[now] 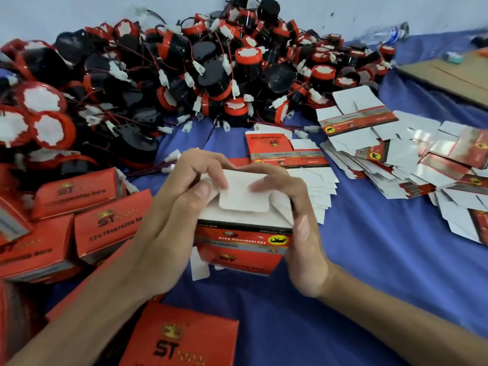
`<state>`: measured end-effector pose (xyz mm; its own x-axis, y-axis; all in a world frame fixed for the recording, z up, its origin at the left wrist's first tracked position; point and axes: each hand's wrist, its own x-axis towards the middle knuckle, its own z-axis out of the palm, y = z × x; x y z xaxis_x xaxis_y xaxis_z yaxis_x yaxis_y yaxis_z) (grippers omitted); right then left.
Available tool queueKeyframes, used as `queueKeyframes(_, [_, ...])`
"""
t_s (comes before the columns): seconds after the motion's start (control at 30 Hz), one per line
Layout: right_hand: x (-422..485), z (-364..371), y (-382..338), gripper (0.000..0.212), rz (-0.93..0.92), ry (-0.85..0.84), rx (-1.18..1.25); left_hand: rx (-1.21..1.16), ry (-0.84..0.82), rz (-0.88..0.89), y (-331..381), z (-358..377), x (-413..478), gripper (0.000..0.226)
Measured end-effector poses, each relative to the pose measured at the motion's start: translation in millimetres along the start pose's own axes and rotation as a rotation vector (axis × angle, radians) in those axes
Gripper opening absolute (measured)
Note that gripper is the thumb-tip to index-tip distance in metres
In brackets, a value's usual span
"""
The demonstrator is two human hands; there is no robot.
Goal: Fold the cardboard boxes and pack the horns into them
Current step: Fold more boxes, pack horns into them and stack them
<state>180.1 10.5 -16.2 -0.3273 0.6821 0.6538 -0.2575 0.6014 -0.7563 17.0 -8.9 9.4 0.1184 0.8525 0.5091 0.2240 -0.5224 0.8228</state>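
Centrally, one red cardboard box [241,244] is being held just above the blue-covered bench [369,260] by both hands. It is being kept upright, its open end turned up and its printed front facing the camera with the lettering upside down; its long axis is running roughly left to right. A white top flap [244,192] is being pressed down flat over the opening. The left hand [169,228] is being kept curled round the box's left side, with its fingertips laid on the flap. The right hand [295,223] is being kept curled round the right side, its fingers likewise bent over onto the flap. What is inside the box cannot be told.

Behind, a large heap of black-and-red horns [184,75], too many to be counted, is being kept against the wall, their wires and white plugs tangled together. At the left, at least four folded boxes [79,215] are being kept in a loose cluster, and one more folded box [182,339] is lying nearest the camera. To the right, flat unfolded box blanks [396,154] are being kept in fanned stacks whose number cannot be counted. A brown cardboard sheet [454,75] and a plastic bottle [388,33] are lying at the far right.
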Motion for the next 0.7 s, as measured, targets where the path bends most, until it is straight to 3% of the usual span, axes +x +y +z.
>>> queueKeyframes(0.17, [0.1, -3.8, 1.0, 0.047, -0.032, -0.041, -0.106, 0.172, 0.001, 0.13, 2.6, 2.6, 1.7, 0.028])
queueKeyframes(0.27, [1.9, -4.8, 0.2, 0.048, -0.11, -0.033, -0.174, 0.182, -0.013, 0.164, 2.4, 2.0, 9.2, 0.045])
queueKeyframes(0.5, [2.3, -2.6, -3.5, 0.042, -0.067, 0.075, -0.205, 0.278, 0.059, 0.172, 10.6, 3.8, -1.5, 0.056])
queueKeyframes(0.7, [3.0, -2.8, -3.2, 0.05, -0.066, 0.046, -0.208, 0.343, -0.065, 0.199, 17.2, -2.0, -4.4, 0.061])
